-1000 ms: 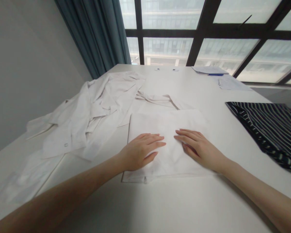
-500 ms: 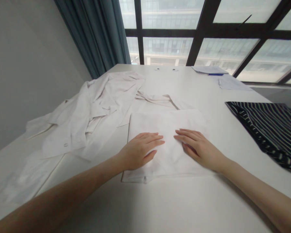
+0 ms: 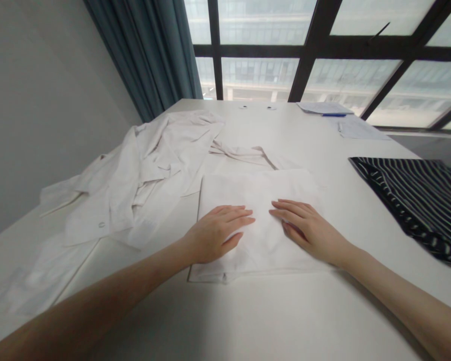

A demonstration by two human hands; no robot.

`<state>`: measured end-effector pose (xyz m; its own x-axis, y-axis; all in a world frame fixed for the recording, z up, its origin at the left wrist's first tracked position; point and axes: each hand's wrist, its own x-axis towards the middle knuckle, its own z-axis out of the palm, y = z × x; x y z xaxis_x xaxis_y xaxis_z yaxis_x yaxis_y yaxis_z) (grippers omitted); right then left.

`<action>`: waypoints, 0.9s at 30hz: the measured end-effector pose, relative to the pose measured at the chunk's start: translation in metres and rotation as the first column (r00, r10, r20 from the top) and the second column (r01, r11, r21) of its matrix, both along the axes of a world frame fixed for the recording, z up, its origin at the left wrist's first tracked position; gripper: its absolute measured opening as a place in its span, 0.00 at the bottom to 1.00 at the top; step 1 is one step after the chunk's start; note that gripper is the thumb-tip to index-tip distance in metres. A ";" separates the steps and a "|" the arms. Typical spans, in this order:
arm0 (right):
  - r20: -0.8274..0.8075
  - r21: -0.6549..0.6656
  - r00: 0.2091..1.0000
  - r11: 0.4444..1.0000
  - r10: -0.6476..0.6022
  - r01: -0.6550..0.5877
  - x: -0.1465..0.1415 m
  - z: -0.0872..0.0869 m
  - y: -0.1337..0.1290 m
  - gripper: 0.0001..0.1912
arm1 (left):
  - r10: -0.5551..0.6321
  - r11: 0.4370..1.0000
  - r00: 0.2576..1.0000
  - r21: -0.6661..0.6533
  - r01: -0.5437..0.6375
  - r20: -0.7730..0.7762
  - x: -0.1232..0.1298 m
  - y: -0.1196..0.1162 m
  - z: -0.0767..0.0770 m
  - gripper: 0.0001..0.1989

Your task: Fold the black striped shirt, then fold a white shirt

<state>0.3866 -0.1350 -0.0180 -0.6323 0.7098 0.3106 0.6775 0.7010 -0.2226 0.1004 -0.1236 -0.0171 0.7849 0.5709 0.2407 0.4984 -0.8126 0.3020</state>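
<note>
A white garment [image 3: 263,250], folded into a rough rectangle, lies flat on the white table [image 3: 270,321]; it looks like a shirt, with a collar-like band [image 3: 244,153] at its far edge. My left hand [image 3: 220,233] rests flat on the left half of the cloth, fingers stretched out and pointing right. Flat on the right half lies my right hand [image 3: 304,225], its fingers pointing left, a short gap from the left fingertips. Neither hand grips anything. What lies under the palms is hidden.
To the left a crumpled white shirt [image 3: 124,185] spreads over the table. A black-and-white striped garment [image 3: 421,200] lies at the right edge. Papers [image 3: 363,128] and a blue pen [image 3: 333,115] are at the far right, near the window [image 3: 259,77]. A blue curtain [image 3: 150,55] hangs behind.
</note>
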 end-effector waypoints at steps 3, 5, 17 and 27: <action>0.000 -0.002 1.000 1.000 -0.003 0.003 0.000 0.000 0.000 0.23 | -0.003 1.000 1.000 0.001 0.003 0.004 0.000 0.000 0.000 0.21; 0.004 -0.001 1.000 1.000 -0.004 0.004 0.000 0.000 0.000 0.22 | -0.003 1.000 1.000 0.003 0.003 0.005 0.000 0.000 0.000 0.21; -0.009 0.000 1.000 1.000 -0.005 0.005 0.000 0.000 0.000 0.23 | 0.000 1.000 1.000 0.001 0.000 0.007 0.000 0.000 0.001 0.21; 0.013 -0.005 1.000 1.000 -0.009 0.009 0.000 -0.001 0.000 0.22 | -0.005 1.000 1.000 0.004 0.005 0.005 0.000 0.000 0.000 0.21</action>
